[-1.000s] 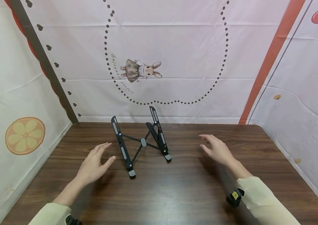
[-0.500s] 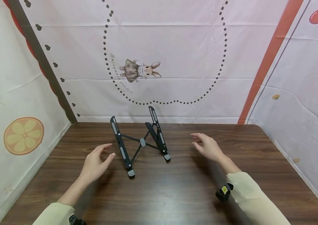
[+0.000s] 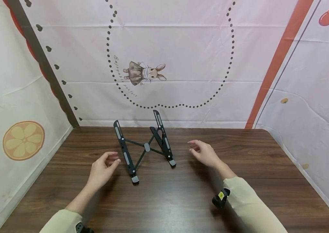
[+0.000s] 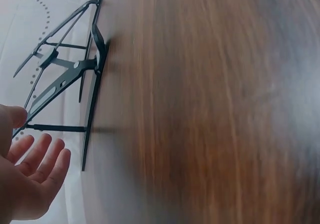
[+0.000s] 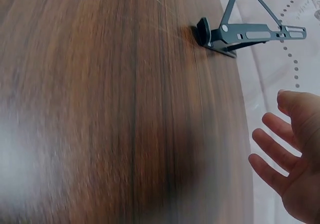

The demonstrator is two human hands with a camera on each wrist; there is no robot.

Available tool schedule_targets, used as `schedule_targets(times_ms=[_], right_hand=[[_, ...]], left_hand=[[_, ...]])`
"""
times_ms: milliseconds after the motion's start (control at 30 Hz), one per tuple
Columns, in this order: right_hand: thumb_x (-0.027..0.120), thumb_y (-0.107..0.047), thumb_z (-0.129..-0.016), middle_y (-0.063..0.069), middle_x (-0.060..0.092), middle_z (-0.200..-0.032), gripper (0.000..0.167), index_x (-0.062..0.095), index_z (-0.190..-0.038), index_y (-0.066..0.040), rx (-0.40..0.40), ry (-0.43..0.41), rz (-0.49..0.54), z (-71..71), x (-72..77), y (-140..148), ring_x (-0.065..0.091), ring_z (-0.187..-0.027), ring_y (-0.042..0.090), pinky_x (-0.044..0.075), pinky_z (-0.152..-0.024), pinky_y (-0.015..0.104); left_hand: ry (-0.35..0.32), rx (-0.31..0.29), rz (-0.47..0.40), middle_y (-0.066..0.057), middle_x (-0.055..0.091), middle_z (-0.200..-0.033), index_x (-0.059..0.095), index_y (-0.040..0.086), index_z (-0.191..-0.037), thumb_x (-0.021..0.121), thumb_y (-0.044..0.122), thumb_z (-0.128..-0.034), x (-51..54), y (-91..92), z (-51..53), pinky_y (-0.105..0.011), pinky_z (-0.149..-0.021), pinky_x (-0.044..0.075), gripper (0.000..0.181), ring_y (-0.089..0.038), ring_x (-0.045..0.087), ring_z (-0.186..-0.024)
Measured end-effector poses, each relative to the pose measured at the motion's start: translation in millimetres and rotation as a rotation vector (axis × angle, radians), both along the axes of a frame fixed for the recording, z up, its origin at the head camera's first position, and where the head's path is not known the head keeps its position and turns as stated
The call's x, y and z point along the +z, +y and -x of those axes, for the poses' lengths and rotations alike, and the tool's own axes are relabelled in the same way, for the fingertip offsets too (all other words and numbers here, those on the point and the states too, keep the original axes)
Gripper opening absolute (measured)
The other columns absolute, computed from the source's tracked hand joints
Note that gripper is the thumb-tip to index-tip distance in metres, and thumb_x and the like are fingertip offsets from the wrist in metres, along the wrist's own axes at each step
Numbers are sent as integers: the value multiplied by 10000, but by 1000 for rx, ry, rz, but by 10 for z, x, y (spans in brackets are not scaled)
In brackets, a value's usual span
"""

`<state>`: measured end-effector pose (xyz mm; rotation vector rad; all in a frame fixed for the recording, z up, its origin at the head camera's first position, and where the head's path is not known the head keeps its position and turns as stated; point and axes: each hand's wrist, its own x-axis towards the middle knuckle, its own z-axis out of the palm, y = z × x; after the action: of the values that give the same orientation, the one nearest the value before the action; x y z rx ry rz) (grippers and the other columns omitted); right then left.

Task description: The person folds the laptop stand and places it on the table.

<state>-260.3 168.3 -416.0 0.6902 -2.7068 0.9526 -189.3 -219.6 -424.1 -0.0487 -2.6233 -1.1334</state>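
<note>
A black folding laptop stand stands unfolded on the table, its two side arms joined by crossed bars with a grey centre piece. Grey pads line the arms, and small lips form their near ends. My left hand hovers just left of the stand's left arm, fingers loosely bent and the thumb toward the stand. To the right of the stand, across a gap, is my right hand, its fingers relaxed and pointing at the stand. Both wrist views show the left hand and right hand holding nothing.
The brown wood-grain table reaches back to a white printed cloth hung behind it. More cloth hangs at the left and right sides. Dark wrist devices sit at the sleeves.
My right hand has moved left, closer to the stand. The left hand has shifted slightly right and down, with its fingers more bent. The stand stays in place.
</note>
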Motion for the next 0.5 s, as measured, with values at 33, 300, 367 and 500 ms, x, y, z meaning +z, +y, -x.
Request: schedule_targets(times_ms=[33,300,367,500], right_hand=[[599,-117,-883,138,656,-1071,314,579,-1185,-30,4,-13,2,-2,-6,-17,656,-895,244,518,-749,408],[582,-127,-897,110,656,-1095,326,564,-1212,-46,21,-102,9,-9,-48,-147,646,-929,227,513,-756,396],[584,-121,-896,122,652,-1102,327,562,-1212,-41,29,-113,23,-9,-54,-179,644,-928,232,512,-740,391],[586,-123,-898,131,649,-1109,324,561,-1211,-40,42,-133,41,2,-79,-240,643,-927,232,509,-716,367]], left_hand=[[-19,2,-10,-87,678,-1002,582,47,-1140,602,186,-889,2,10,-2,-274,-713,500,288,-196,649,-856],[-135,17,-85,-74,688,-983,594,75,-1120,591,202,-893,2,101,1,-236,-678,474,261,-164,642,-820],[-142,16,-95,-78,688,-976,598,73,-1116,595,197,-890,-3,121,5,-229,-659,470,258,-155,641,-803],[-164,16,-106,-78,685,-969,599,77,-1112,600,194,-883,-11,160,4,-230,-637,467,257,-138,636,-773]])
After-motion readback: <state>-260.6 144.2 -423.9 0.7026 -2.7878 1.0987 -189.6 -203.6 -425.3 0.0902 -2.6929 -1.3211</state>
